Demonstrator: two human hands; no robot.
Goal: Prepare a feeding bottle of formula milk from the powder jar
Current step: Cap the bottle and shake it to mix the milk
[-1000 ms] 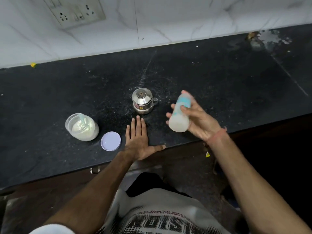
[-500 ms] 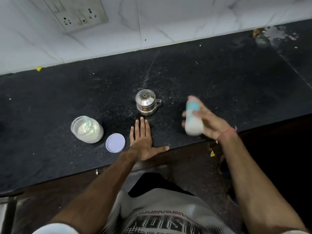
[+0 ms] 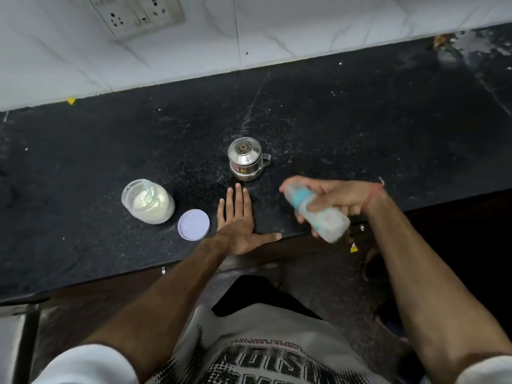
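Observation:
My right hand (image 3: 336,199) grips a feeding bottle (image 3: 318,213) with a blue collar and milky contents. The bottle lies tilted, its top pointing up-left, above the counter's front edge, and it looks blurred. My left hand (image 3: 238,225) rests flat on the black counter (image 3: 360,120), fingers straight, thumb spread along the edge. The open powder jar (image 3: 148,202) with pale powder and a scoop inside stands to the left. Its lilac lid (image 3: 193,224) lies flat between the jar and my left hand.
A small lidded steel pot (image 3: 246,162) with a handle stands just beyond my left fingertips. A white tiled wall with a socket plate (image 3: 138,15) backs the counter. A wet, stained patch (image 3: 471,48) marks the far right corner. Dark floor lies below the counter edge.
The bottle in my right hand has swung from nearly upright to tilted, top up-left, and shows motion blur. My left hand has stayed flat on the counter.

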